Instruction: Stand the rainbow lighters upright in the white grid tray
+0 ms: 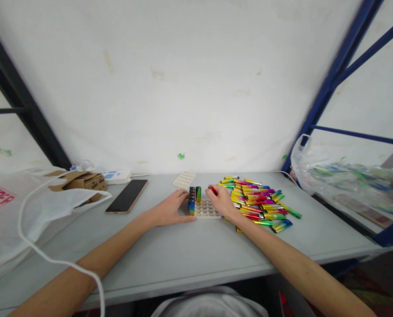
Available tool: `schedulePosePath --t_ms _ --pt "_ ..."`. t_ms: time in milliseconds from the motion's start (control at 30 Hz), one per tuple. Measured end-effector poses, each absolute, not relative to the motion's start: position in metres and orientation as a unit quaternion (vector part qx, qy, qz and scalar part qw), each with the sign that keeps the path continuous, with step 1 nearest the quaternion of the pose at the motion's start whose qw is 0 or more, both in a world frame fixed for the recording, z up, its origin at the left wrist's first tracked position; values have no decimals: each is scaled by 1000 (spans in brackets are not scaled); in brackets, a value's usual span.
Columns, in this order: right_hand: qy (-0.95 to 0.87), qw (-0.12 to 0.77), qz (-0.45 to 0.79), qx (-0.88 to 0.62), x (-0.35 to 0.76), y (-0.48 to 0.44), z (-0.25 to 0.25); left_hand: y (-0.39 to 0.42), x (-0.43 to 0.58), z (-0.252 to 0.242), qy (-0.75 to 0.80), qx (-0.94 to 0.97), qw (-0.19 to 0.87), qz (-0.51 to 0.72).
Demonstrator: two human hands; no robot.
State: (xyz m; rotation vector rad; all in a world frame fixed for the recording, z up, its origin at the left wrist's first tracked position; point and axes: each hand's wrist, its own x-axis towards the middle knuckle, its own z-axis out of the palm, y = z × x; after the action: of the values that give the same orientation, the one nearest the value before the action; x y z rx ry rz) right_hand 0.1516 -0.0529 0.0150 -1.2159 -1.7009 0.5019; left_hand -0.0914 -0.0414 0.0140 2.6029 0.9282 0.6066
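A white tray with rows of round holes point(208, 210) lies on the table in front of me. Along its left side stands a row of shiny blue-and-gold lighters point(191, 207) with dark tops. One more upright lighter point(198, 193) is in the back row beside them. My left hand point(173, 208) grips the tray's left edge, thumb at the front corner and fingers toward the back. Above the tray's back right part, my right hand point(222, 200) is closed on a lighter with a red end point(212, 189); most of it is hidden by the fingers.
A heap of metallic coloured lighters point(257, 200) lies to the right. Behind the tray rests a second white tray point(184, 179). At left are a phone point(126, 196), a white plastic bag point(47, 211), a cardboard box point(87, 181) and a white cable point(67, 263).
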Motion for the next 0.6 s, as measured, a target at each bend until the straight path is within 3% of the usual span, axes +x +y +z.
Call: schedulePosePath --t_ms 200,433,600 --pt "-734 466 179 -460 156 -55 21 -41 -93 11 344 903 162 203" --pt "-828 391 73 -395 175 -58 37 -44 -93 15 344 902 163 203" --pt "-836 369 111 -390 176 -57 33 -44 -93 16 336 903 164 210"
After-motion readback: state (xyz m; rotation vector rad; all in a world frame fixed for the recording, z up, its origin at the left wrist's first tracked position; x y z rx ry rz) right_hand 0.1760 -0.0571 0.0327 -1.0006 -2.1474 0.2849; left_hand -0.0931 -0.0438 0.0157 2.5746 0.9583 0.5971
